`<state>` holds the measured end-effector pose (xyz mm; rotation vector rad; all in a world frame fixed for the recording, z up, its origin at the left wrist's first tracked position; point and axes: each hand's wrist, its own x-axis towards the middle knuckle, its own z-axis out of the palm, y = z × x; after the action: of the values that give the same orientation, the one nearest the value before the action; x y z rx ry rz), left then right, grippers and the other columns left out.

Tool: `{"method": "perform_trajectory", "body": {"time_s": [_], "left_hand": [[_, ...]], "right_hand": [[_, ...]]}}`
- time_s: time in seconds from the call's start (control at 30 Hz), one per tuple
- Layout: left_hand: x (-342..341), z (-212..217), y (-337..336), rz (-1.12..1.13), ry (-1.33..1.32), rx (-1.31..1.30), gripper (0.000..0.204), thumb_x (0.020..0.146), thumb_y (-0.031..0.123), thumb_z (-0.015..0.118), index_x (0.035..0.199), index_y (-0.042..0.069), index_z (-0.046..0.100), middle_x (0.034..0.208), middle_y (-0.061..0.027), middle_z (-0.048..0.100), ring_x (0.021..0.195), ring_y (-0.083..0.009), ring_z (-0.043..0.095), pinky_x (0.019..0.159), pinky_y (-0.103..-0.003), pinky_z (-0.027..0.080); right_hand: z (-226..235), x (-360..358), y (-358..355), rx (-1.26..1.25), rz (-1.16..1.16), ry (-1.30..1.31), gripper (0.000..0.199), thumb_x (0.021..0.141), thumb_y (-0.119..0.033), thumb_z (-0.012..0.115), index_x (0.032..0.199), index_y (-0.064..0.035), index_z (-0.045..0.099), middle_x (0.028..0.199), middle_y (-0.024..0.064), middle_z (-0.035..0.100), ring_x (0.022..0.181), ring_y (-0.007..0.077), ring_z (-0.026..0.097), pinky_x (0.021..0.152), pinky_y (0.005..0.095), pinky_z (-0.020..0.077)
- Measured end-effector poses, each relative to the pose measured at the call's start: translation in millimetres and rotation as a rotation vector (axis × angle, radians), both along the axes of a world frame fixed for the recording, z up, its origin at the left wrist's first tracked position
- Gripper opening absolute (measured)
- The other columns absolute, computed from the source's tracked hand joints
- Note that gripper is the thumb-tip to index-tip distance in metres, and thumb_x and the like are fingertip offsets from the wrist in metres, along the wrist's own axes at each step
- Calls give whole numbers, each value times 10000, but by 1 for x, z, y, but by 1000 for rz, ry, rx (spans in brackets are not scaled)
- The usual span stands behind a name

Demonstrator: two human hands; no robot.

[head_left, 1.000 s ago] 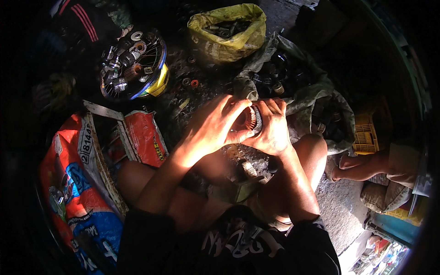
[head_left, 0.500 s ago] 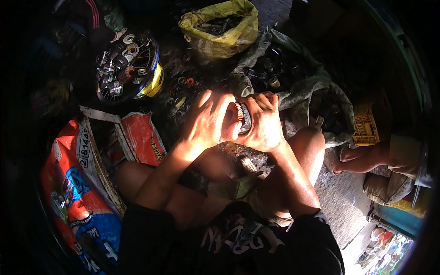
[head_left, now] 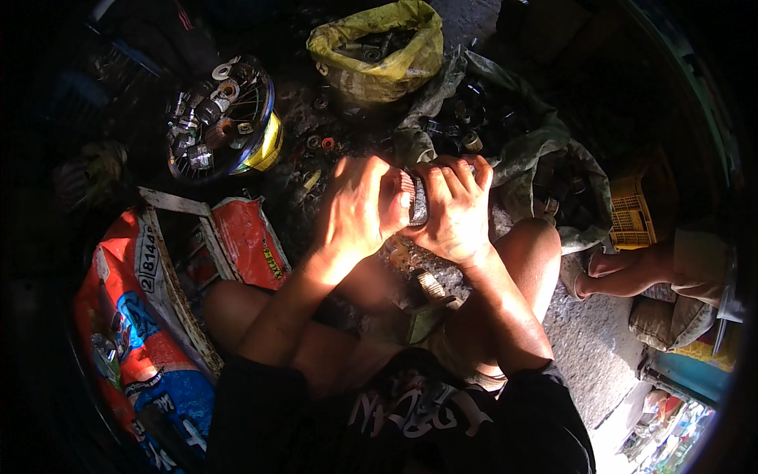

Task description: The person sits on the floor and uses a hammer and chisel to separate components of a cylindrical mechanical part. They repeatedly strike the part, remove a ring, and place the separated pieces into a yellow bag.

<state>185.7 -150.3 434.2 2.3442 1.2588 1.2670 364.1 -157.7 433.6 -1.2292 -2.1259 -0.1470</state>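
I have both hands up at the centre of the frame, closed from either side on one small round metal part (head_left: 418, 199). My left hand (head_left: 359, 207) wraps it from the left, fingers curled over the top, and my right hand (head_left: 454, 212) presses in from the right with its fingers folded over the edge. To me that looks like one hand bracing the part while the other works at it. What the part is I cannot tell; most of it is hidden between my palms.

I sit cross-legged on the ground, so everything lies within arm's reach. A round wire basket (head_left: 221, 118) of small metal pieces is at upper left, and a yellow sack (head_left: 379, 55) stands open at top centre. A grey cloth (head_left: 529, 150) spreads to the right. A red and blue bag (head_left: 126, 316) lies at lower left. Another person's foot (head_left: 624, 265) shows at the right edge.
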Motion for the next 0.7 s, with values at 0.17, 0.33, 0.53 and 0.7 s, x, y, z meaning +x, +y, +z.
{"method": "perform_trajectory", "body": {"time_s": [0.17, 0.33, 0.53, 0.7], "left_hand": [[-5, 9, -7, 90, -85, -230, 340, 966, 362, 581, 976, 23, 553, 859, -182, 613, 813, -389, 569, 742, -488, 462], [-6, 32, -11, 91, -33, -499, 403, 928, 362, 665, 1073, 1, 562, 960, -202, 649, 948, -394, 615, 799, -491, 486], [-34, 22, 4, -257, -16, -294, 660, 769, 289, 819, 1304, 47, 518, 1169, -158, 649, 1094, -361, 618, 960, -450, 487], [-38, 21, 4, -271, 53, -284, 638, 666, 258, 876, 1214, 96, 592, 1149, -105, 652, 1057, -319, 622, 961, -444, 475]], "right_hand": [[1, -6, -4, 49, -80, 1, 766, 477, -348, 859, 1153, -98, 600, 1082, 54, 622, 1089, 263, 564, 1021, 554, 324], [-3, -2, -4, -72, -54, 38, 792, 453, -341, 883, 1147, -82, 602, 1047, 74, 638, 1060, 280, 570, 1021, 555, 320], [-4, -1, 1, -200, 23, 107, 735, 487, -356, 868, 1108, -54, 614, 980, 106, 654, 1019, 307, 577, 1036, 527, 318], [-4, -3, 2, -236, 99, 129, 700, 556, -433, 865, 1103, -68, 625, 983, 110, 654, 1025, 299, 579, 1051, 541, 310]]}}
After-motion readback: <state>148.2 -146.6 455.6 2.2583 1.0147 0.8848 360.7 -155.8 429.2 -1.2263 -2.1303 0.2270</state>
